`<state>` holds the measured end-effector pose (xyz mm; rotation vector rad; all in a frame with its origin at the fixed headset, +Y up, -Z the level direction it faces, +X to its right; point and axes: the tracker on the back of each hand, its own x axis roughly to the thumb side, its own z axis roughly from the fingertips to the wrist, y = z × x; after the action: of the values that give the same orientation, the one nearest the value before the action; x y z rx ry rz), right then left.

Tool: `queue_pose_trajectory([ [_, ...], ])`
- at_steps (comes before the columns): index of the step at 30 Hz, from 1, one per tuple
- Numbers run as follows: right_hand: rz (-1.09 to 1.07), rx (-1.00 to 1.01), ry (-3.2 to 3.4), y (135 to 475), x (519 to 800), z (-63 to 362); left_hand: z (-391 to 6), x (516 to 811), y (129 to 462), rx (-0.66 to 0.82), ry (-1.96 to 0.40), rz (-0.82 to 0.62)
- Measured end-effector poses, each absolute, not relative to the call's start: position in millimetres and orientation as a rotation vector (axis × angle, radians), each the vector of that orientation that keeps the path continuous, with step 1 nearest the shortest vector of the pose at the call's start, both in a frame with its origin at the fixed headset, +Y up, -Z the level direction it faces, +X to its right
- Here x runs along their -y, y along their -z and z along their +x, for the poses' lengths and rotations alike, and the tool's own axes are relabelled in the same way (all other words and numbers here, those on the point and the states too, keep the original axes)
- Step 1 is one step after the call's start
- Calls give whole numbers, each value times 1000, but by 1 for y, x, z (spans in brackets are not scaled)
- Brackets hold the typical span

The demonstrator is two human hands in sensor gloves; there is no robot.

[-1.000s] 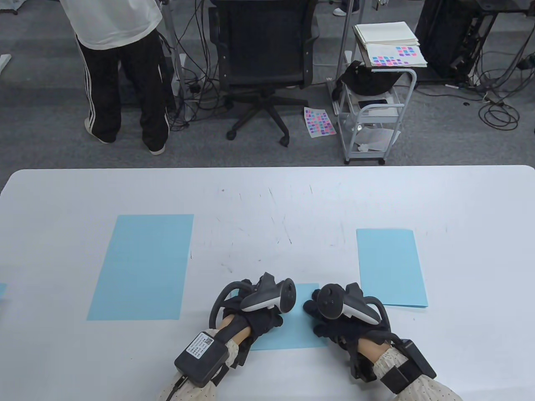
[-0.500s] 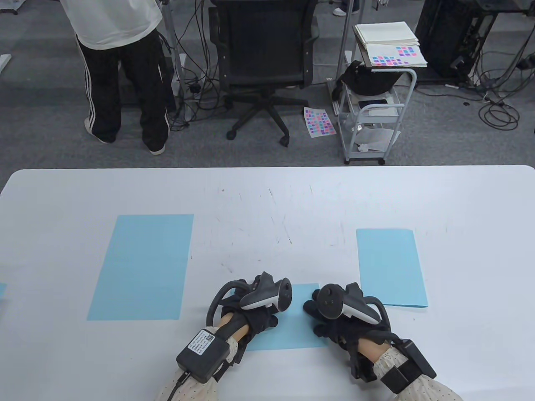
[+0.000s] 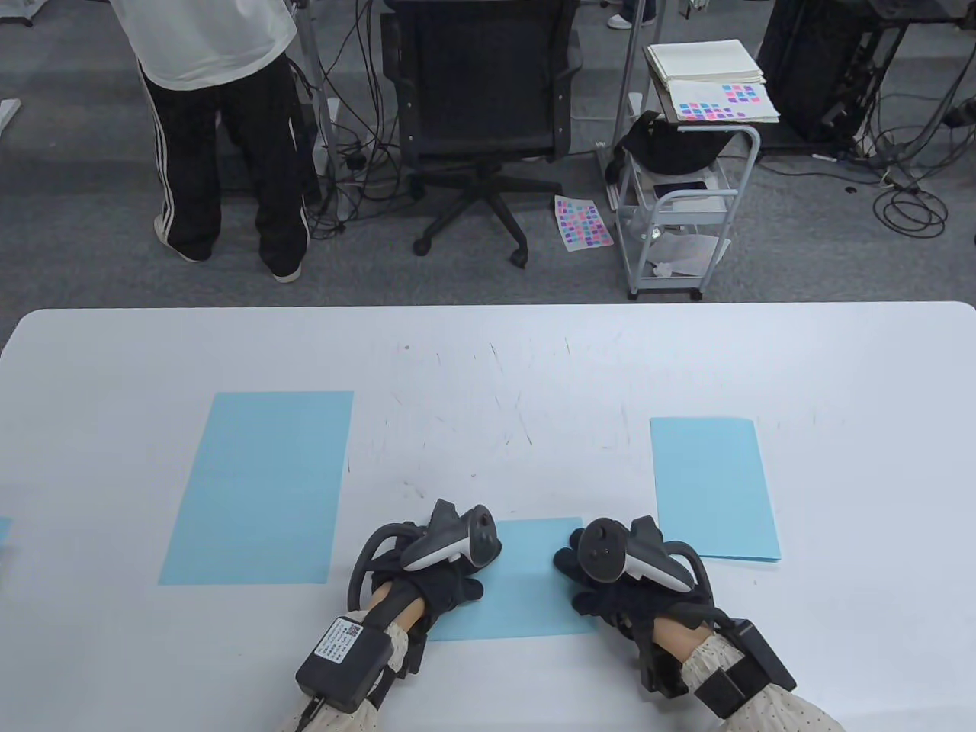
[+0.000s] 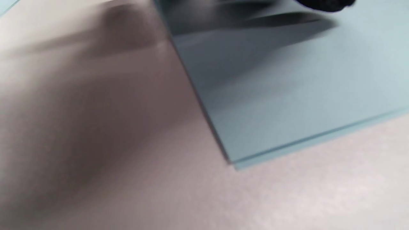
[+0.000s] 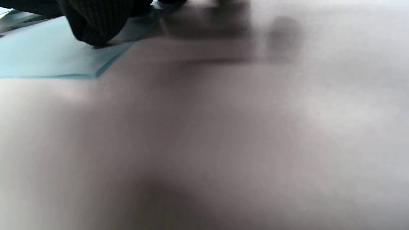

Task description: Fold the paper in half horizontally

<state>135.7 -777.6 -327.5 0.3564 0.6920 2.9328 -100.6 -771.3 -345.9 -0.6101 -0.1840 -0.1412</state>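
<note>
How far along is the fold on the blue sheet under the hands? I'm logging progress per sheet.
The fold looks made: the left wrist view shows the folded blue sheet lying in two layers with edges nearly matched. In hand: the left hand and right hand rest on its two ends, apparently pressing it flat. A folded sheet lies at right; the unfolded blue sheet at left remains.

hands (image 3: 526, 579) on blue paper (image 3: 526, 587), white table (image 3: 488, 358)

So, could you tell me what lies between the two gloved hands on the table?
In the table view, only the folded light-blue paper spans the gap between the left hand and the right hand.
</note>
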Motion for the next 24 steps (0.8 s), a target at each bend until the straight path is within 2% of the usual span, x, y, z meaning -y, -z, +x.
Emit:
queue_pose_trajectory([
  [12, 349, -689, -2938, 327, 778, 136, -129, 775, 340, 80, 73, -623],
  [24, 334, -687, -2938, 327, 778, 137, -140, 776, 343, 35, 21, -614],
])
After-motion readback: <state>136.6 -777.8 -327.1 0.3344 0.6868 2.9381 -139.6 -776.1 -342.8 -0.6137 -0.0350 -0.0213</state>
